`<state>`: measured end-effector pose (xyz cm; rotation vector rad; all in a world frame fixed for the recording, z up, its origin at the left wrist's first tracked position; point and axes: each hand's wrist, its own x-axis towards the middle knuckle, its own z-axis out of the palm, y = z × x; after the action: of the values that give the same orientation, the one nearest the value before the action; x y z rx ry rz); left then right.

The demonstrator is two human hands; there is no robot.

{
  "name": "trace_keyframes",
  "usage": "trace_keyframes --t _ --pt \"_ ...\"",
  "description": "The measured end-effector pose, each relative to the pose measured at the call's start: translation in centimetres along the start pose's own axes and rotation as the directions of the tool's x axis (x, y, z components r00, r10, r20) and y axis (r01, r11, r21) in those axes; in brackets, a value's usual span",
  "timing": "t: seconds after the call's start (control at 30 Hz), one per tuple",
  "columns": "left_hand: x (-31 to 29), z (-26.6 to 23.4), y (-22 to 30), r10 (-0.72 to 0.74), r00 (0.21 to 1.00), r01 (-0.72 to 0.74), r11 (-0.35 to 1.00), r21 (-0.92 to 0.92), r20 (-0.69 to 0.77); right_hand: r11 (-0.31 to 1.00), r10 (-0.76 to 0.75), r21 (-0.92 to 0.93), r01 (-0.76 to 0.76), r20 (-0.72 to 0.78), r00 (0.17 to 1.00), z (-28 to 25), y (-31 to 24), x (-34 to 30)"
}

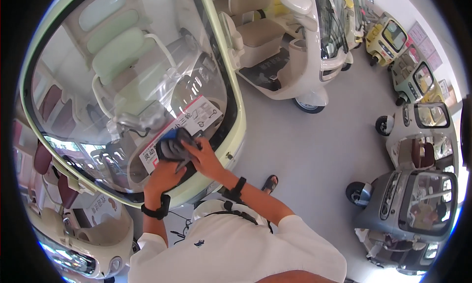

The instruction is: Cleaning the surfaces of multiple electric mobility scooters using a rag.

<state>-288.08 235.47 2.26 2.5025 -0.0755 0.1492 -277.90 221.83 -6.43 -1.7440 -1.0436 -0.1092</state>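
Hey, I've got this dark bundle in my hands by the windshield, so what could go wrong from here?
If the grip of your left hand and right hand loosens, the dark bundle might slip onto the windshield.
Anything hard or gritty in it could mark the clear surface; I can't tell from here.
Your left wristband is near the pale yellow rim and might knock it.

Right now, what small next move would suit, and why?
Probably spread the dark item a little: its surface looks creased, and the left hand at its lower edge and the right hand at its right side seem placed to do so.
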Motion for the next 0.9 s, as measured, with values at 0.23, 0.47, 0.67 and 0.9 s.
trace_keyframes --t 0.23,0.47,0.67,0.9 --pt "9.9 8.7 4.5 -0.615 0.685 0.721 0.651 0.237 -0.391 0.981 -0.070 0.183 0.064 0.024 0.997 -3.9 7.7 1.9" --pt "12.0 18.1 -1.4 -0.659 0.744 0.667 0.742 0.065 -0.113 0.998 0.022 0.049 -0.042 0.346 0.938 -7.3 16.7 -1.2" --pt "19.8 12.0 3.1 -0.272 0.655 0.471 0.877 0.099 -0.705 0.951 -0.138 0.300 0.071 0.208 0.968 -13.0 11.9 9.9" --pt "24.4 19.9 3.6 -0.561 0.436 0.745 0.663 -0.067 -0.704 0.970 -0.083 0.242 0.031 0.207 0.975 -14.3 19.1 8.8"
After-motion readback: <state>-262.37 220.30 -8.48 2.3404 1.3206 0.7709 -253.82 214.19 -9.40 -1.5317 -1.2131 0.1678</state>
